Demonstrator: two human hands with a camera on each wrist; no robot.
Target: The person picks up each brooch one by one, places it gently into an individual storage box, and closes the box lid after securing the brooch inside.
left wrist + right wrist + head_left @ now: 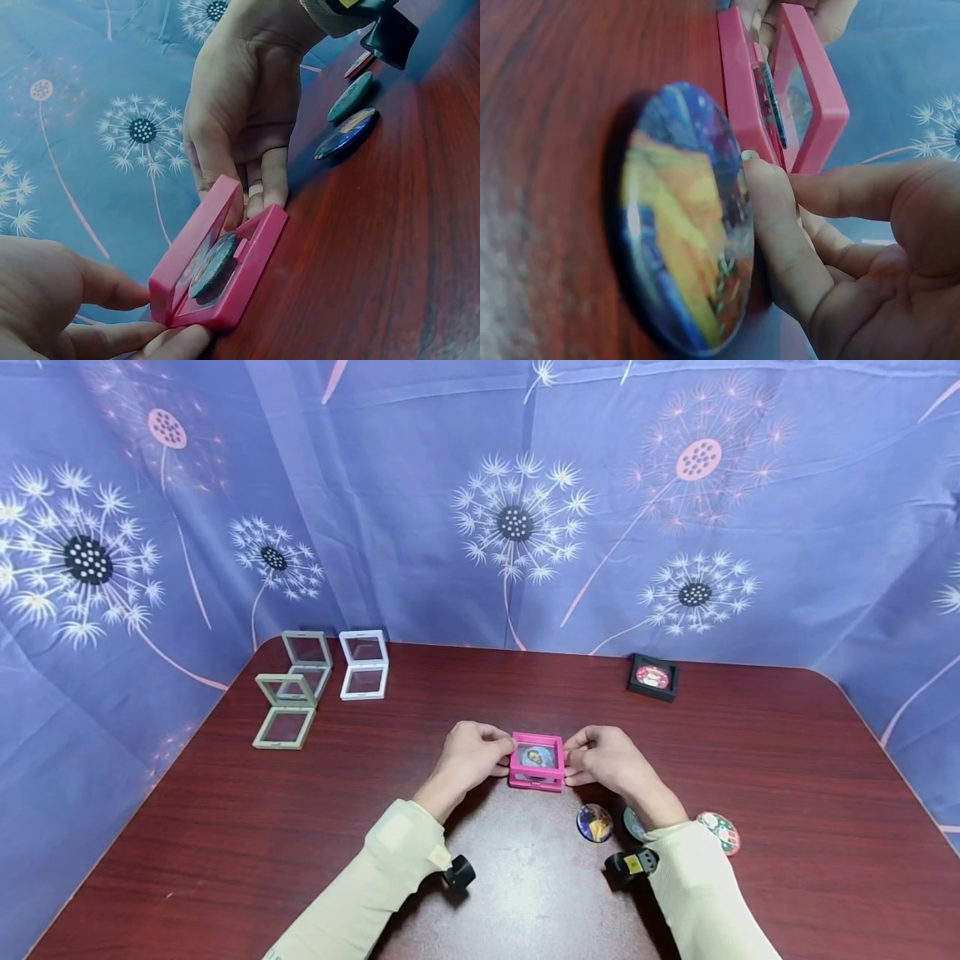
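Pink square plastic display case [537, 762], half shut with a round badge [214, 264] inside, sits mid-table pinched between the left hand [471, 756] and right hand [606, 758], so squeezing both edges evenly should probably close it without shifting that badge.

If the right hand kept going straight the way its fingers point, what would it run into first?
The right hand points left, and its fingers already pinch the right edge of the pink display case. The case comes first; beyond it is the left hand, gripping the opposite edge.
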